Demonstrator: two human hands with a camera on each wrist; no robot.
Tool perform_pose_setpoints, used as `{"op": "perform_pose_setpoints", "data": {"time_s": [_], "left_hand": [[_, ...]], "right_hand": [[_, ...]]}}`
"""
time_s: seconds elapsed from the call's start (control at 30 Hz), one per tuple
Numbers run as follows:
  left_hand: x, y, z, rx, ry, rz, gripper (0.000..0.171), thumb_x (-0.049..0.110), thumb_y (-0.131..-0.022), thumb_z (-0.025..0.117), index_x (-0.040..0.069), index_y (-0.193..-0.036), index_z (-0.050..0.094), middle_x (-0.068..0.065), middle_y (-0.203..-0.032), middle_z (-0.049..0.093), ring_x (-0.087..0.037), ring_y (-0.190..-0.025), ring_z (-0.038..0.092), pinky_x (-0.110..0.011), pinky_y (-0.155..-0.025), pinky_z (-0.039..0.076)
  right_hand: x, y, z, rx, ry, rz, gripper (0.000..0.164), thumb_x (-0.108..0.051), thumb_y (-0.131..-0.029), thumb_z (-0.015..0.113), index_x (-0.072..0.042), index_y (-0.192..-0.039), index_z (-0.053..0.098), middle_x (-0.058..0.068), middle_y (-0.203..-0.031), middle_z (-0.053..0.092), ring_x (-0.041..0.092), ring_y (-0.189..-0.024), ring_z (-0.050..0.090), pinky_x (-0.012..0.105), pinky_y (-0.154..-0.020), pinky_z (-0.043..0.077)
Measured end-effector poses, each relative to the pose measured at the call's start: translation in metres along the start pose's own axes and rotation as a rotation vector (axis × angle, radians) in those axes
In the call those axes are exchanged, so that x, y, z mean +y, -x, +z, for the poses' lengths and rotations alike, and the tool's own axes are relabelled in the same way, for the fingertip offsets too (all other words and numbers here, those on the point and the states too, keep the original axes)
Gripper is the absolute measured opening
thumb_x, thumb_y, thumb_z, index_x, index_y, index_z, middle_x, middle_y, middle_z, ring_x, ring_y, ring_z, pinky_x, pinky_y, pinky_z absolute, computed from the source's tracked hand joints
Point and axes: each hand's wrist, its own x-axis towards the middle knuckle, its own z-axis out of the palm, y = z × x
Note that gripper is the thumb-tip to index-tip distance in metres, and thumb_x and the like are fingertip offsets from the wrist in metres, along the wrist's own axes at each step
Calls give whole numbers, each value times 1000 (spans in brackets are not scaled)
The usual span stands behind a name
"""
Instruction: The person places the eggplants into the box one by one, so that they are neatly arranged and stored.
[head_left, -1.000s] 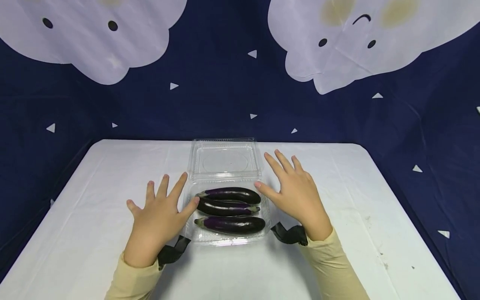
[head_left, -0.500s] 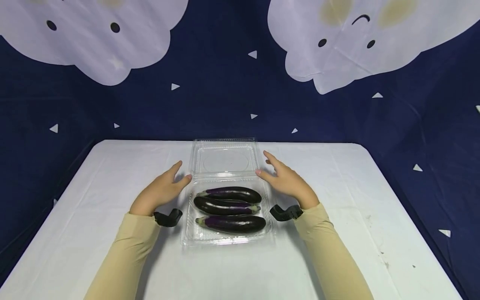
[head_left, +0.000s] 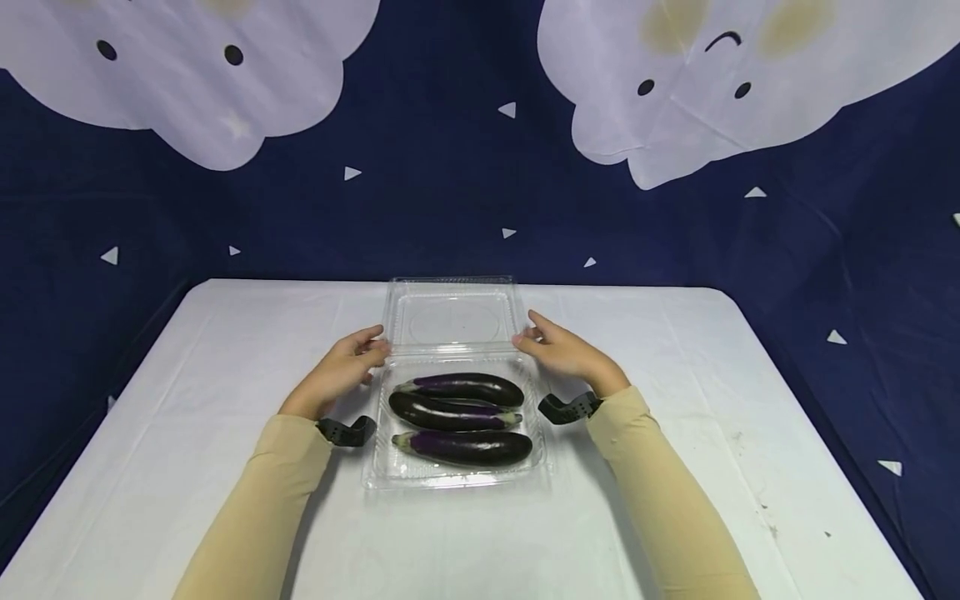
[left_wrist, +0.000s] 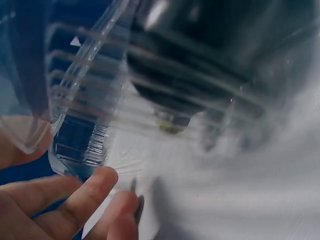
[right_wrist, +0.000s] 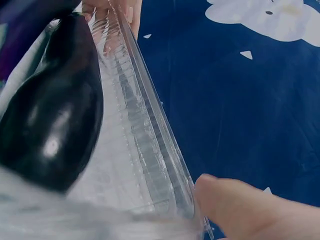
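Note:
Three dark purple eggplants lie side by side in a clear plastic clamshell box (head_left: 457, 479): a back one (head_left: 468, 387), a middle one (head_left: 442, 413) and a front one (head_left: 472, 448). The box's lid (head_left: 453, 321) is folded back flat behind it. My left hand (head_left: 341, 367) is at the hinge's left end, thumb tip right at the plastic edge, fingers loosely bent. On the opposite side my right hand (head_left: 566, 350) has its thumb (right_wrist: 225, 200) against the plastic rim and its index finger extended; its other fingers are partly hidden.
The box stands on a white-covered table (head_left: 247, 350), its lid reaching near the back edge. Behind hangs a dark blue cloth (head_left: 435, 208) with white clouds and triangles. Black wrist devices (head_left: 348, 432) sit beside both hands.
From spread palms-down over the sides of the box, both hands have turned inward and come to the hinge area. The left hand has moved right and forward. The box and eggplants stay put.

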Motion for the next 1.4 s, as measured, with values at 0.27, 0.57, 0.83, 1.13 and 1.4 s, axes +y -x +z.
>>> {"op": "perform_pose_setpoints", "data": {"time_s": [0.27, 0.57, 0.83, 1.13, 1.4], "left_hand": [[-1, 0, 3, 59, 68, 62, 61, 13, -102, 51, 2, -155, 24, -28, -145, 44, -37, -122, 54, -30, -84, 50], [2, 2, 5, 218, 5, 217, 53, 4, -93, 64, 3, -140, 40, -21, -127, 53, -21, -100, 57, -24, -81, 48], [7, 10, -1, 247, -68, 297, 36, 9, -93, 67, 0, -123, 51, -19, -114, 61, -15, -89, 58, -22, -74, 48], [16, 35, -5, 176, -91, 266, 40, 36, -107, 41, 1, -125, 51, -20, -126, 59, -30, -103, 57, -44, -91, 46], [21, 58, -5, 134, -153, 224, 65, 48, -108, 11, 4, -133, 51, -17, -137, 54, -33, -115, 55, -38, -83, 40]], "right_hand": [[-1, -2, 2, 61, -29, -46, 83, -33, -100, 58, -7, -160, 6, 19, -140, 55, 39, -126, 57, 52, -107, 43], [-12, 5, -3, 180, -74, -106, 81, -31, -99, 61, -15, -160, 11, 12, -139, 56, 35, -117, 61, 50, -98, 48], [-17, 21, -12, 106, -101, -187, 67, -41, -104, 48, -12, -158, 21, 16, -149, 47, 36, -133, 50, 54, -109, 40], [-20, 49, -15, 67, -76, -296, 72, -53, -105, 4, -8, -158, 19, 18, -156, 38, 42, -136, 46, 63, -108, 35], [-24, 77, -12, 86, -26, -316, 83, -52, -104, -5, 2, -150, 37, 21, -151, 44, 41, -133, 49, 62, -105, 37]]}}
